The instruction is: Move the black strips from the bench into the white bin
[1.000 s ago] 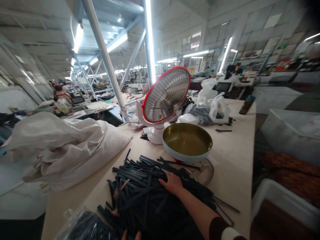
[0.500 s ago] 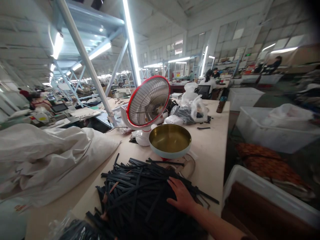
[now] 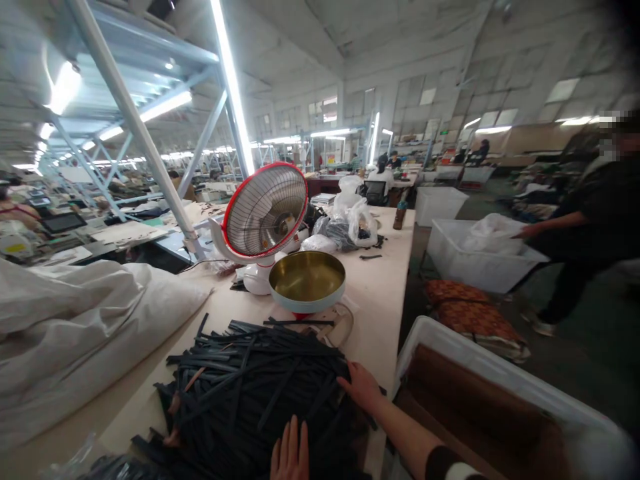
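— So, what is seen under the hands?

— A heap of black strips (image 3: 255,393) is piled on the near end of the pale table (image 3: 380,300). The right hand (image 3: 364,387) is laid flat on the heap's right edge, fingers spread and apart, nothing clamped between them. The left hand (image 3: 291,455) is rested on the heap's near side, fingers straight and close together, palm down; only its fingers and part of its back are shown, and no strip is gripped.

— And what is placed around the heap?

— Just beyond the heap, a brass-coloured bowl (image 3: 307,279) with a pale blue outside is set on a red foot. Behind the bowl, touching or nearly so, a white heater with a red-rimmed grille (image 3: 265,210) is tilted back. Left of the heap, a large white sack (image 3: 85,320) is slumped across the table. Farther beyond the heap, past the heater, clear plastic bags (image 3: 350,223) with dark contents are gathered, and a brown bottle (image 3: 399,215) is stood upright near the table's far right edge.

— Anything off the table?

— Right of the heap, just off the table's edge, a white bin (image 3: 500,393) with a brown inside is seen. Beyond it, patterned orange cushions (image 3: 473,313) are laid on the floor, and another white tub (image 3: 475,257) is reached into by a person in dark clothes (image 3: 590,227), well apart from the heap.
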A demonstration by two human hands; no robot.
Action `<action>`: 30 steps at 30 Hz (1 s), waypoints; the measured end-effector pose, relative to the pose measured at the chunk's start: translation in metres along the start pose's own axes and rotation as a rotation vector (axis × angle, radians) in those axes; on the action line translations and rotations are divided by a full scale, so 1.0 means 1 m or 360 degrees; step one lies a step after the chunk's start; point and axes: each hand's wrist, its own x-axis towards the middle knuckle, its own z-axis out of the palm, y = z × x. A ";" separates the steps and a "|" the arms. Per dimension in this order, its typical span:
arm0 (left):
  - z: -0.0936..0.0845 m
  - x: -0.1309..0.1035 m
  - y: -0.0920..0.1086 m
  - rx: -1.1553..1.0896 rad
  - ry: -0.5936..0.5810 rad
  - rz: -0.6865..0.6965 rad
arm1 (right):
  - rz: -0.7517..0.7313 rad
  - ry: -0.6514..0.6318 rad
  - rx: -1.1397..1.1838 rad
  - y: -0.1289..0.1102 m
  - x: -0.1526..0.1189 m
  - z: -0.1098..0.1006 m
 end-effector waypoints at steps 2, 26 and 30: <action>-0.001 0.011 0.007 0.0172 -0.0015 0.0055 | 0.0031 -0.0049 -0.0007 -0.004 -0.004 -0.004; -0.003 -0.040 -0.018 0.0201 0.0077 0.0660 | 0.0092 -0.0349 0.0275 0.031 -0.027 0.004; 0.010 -0.046 -0.029 0.0320 0.0261 0.0842 | 0.0151 -0.0324 0.0367 0.017 -0.028 0.013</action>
